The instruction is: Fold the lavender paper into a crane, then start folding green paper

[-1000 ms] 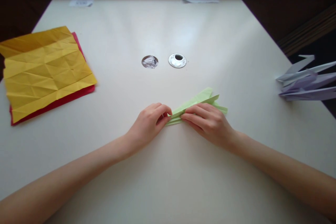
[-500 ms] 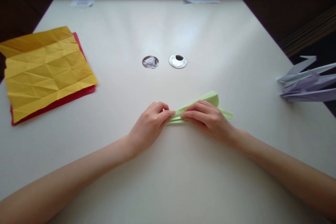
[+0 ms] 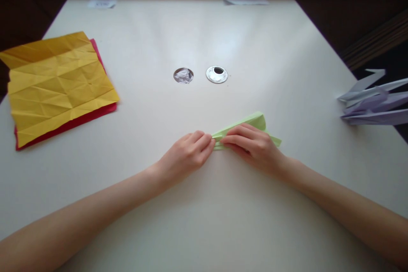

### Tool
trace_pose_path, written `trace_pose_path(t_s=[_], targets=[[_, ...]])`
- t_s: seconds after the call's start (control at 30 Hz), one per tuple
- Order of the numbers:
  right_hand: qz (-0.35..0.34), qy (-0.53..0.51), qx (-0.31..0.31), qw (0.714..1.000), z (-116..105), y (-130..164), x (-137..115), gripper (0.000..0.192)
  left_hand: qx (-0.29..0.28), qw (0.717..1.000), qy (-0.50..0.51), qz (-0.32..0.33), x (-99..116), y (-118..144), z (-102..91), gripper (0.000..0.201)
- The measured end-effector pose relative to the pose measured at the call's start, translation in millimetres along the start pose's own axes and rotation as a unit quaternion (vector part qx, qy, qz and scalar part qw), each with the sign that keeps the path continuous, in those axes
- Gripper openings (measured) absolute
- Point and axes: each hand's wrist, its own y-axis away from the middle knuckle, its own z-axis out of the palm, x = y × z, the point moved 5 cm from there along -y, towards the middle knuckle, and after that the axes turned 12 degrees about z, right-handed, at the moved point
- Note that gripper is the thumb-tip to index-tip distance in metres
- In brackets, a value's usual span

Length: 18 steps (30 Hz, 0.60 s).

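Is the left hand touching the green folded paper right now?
Touching. The head view shows the left hand fingertips pressed on the near end of the green folded paper, no gap.

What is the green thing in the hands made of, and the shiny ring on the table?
The green thing looks like thin matte paper: sharp creases and a flap curling over. The shiny ring seems to be polished metal, since it reflects light, though glossy plastic is possible.

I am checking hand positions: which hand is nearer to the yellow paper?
Left. The left hand lies on the table right of the yellow paper, at the green paper. The right hand is farther right, on the green paper.
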Motion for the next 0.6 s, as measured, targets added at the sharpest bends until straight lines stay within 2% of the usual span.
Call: trace_pose_path(t_s=[0.1,0.2,0.33,0.6], targets=[[0.056,-0.038,-0.009,0.998,0.6,-7.6,5.7,0.005,0.022,0.999,-0.017,-0.017,-0.7,1.6,0.6,0.024],[0.082,-0.064,-0.024,0.994,3.2,-13.8,10.3,0.005,0.067,0.995,0.018,-0.072,-6.3,5.2,0.3,0.023],[0.07,-0.077,-0.033,0.994,5.4,-16.7,12.0,0.007,0.084,0.985,0.078,-0.126,-12.5,9.2,2.1,0.019],[0.058,-0.1,-0.028,0.993,5.7,-15.0,11.0,0.007,0.101,0.978,0.132,-0.129,-12.8,10.9,2.1,0.019]])
